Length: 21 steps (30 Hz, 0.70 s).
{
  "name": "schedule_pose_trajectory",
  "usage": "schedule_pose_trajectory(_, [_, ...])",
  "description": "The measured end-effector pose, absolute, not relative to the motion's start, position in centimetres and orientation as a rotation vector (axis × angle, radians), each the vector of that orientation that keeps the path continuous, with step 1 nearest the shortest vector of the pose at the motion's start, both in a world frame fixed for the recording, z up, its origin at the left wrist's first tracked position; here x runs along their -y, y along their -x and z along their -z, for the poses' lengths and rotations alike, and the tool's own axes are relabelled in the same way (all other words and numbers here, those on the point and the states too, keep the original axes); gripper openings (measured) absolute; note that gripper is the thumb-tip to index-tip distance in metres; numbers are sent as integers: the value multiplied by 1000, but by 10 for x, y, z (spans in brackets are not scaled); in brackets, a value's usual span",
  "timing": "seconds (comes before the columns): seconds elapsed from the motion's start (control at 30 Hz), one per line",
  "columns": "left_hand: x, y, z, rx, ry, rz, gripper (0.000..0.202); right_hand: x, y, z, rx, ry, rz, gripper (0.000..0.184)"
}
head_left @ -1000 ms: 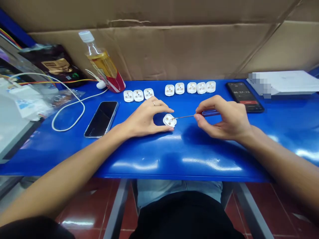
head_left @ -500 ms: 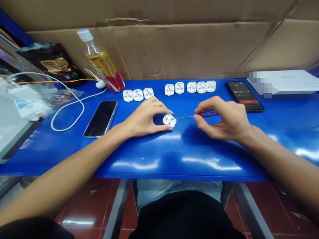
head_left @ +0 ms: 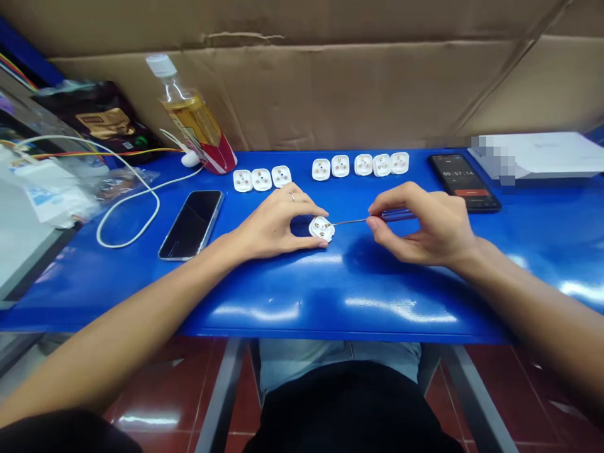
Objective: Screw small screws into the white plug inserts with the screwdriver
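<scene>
My left hand [head_left: 276,221] pinches a small white plug part [head_left: 321,228] with brass contacts, holding it tilted on the blue table [head_left: 302,289]. My right hand [head_left: 425,225] grips a thin screwdriver [head_left: 372,219] with a red handle; its metal tip touches the plug part's face. Behind my hands lie two rows of similar white plug parts: three on the left [head_left: 262,179] and several on the right [head_left: 361,165].
A dark phone [head_left: 192,224] lies left of my hands beside a looped white cable [head_left: 127,214]. A second phone [head_left: 463,181] showing a timer lies at right, next to a white box [head_left: 542,154]. A drink bottle [head_left: 195,119] leans against the cardboard wall [head_left: 330,88].
</scene>
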<state>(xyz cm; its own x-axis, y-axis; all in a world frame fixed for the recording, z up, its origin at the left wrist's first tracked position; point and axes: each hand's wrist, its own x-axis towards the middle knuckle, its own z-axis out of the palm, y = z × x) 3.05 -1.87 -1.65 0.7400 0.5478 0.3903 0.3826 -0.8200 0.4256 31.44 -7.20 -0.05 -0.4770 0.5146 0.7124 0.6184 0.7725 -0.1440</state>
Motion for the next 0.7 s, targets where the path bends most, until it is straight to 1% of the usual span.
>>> schedule_pose_trajectory(0.27, [20,-32,15,-742,-2599,-721,44,72,-314,0,2171,832,135,17])
schedule_pose_trajectory(0.4, [22,-32,14,-788,-2482,-712,38,73,-314,-1,2178,853,126,18])
schedule_pose_trajectory(0.5, [23,-32,13,-830,-2375,-685,39,75,-314,-1,2189,874,126,20])
schedule_pose_trajectory(0.7, [24,-33,11,-848,-2264,-701,37,74,-314,-1,2168,873,169,17])
